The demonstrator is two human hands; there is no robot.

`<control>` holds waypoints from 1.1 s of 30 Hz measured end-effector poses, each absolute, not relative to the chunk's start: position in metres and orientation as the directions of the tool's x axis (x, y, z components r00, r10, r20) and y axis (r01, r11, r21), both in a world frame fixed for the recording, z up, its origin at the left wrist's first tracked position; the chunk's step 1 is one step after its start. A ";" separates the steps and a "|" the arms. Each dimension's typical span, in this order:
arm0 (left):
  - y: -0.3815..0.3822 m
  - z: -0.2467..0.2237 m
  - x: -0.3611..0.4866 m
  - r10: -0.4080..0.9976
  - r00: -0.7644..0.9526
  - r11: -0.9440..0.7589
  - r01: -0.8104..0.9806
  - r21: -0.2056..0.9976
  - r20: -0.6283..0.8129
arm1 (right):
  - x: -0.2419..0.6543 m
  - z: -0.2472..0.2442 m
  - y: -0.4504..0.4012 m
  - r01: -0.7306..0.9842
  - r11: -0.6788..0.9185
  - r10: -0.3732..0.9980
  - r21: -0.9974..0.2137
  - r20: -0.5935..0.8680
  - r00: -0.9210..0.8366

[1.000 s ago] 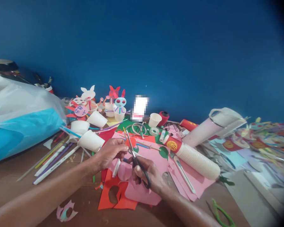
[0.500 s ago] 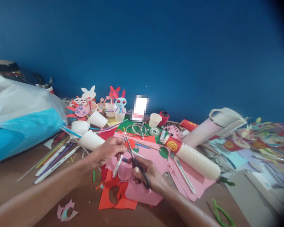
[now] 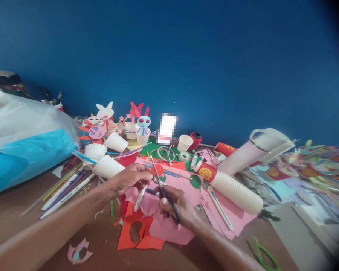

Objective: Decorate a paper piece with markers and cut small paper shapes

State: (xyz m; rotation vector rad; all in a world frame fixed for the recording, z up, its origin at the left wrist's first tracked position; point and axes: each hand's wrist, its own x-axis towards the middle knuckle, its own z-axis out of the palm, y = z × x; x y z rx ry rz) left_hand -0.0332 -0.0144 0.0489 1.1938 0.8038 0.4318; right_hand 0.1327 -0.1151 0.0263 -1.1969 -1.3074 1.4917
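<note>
Between its thumb and fingers my left hand (image 3: pixel 134 178) pinches a small red paper piece (image 3: pixel 156 170) with a rounded edge. My right hand (image 3: pixel 176 207) is wrapped round the black handles of a pair of scissors (image 3: pixel 166 195), whose blades point up and lie against the red piece. Under both hands are pink paper sheets (image 3: pixel 172 229). An orange-red sheet (image 3: pixel 127 233) with a round hole cut in it lies nearer to me. Close below my left hand is a white marker (image 3: pixel 140 198).
Paper-cup figures with animal heads (image 3: pixel 143 122) stand at the back left, beside loose white cups (image 3: pixel 109 166). A stack of paper cups (image 3: pixel 234 190) and a cutter knife (image 3: pixel 220 209) lie on the right. A plastic bag (image 3: pixel 31 139) bulges at far left; a white jug (image 3: pixel 254 150) leans at back right.
A thin pale paper strip now lies on the table below my left forearm. The scissors and my right hand have shifted slightly to the right; my left hand still pinches the red piece.
</note>
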 end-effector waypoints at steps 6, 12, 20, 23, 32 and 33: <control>-0.020 0.047 -0.029 0.690 0.649 0.368 0.068 0.927 -0.321 | 0.132 0.018 -0.115 -0.021 -0.075 0.970 -0.997 -0.068 -0.235; -0.022 0.050 -0.027 0.749 0.584 0.365 0.031 0.930 -0.313 | 0.129 0.022 -0.116 -0.019 -0.080 0.968 -0.997 -0.073 -0.241; -0.017 0.053 -0.032 0.719 0.637 0.303 0.072 0.950 -0.278 | 0.127 0.030 -0.118 0.016 -0.173 0.961 -0.985 -0.173 -0.216; -0.014 0.054 -0.034 0.707 0.654 0.269 0.103 0.958 -0.268 | 0.126 0.031 -0.118 0.000 -0.200 0.956 -0.980 -0.196 -0.217; -0.011 0.056 -0.038 0.702 0.662 0.231 0.137 0.963 -0.263 | 0.128 0.032 -0.118 0.001 -0.204 0.953 -0.979 -0.199 -0.227; -0.010 0.056 -0.038 0.701 0.663 0.234 0.133 0.963 -0.262 | 0.128 0.032 -0.118 0.003 -0.200 0.953 -0.980 -0.196 -0.231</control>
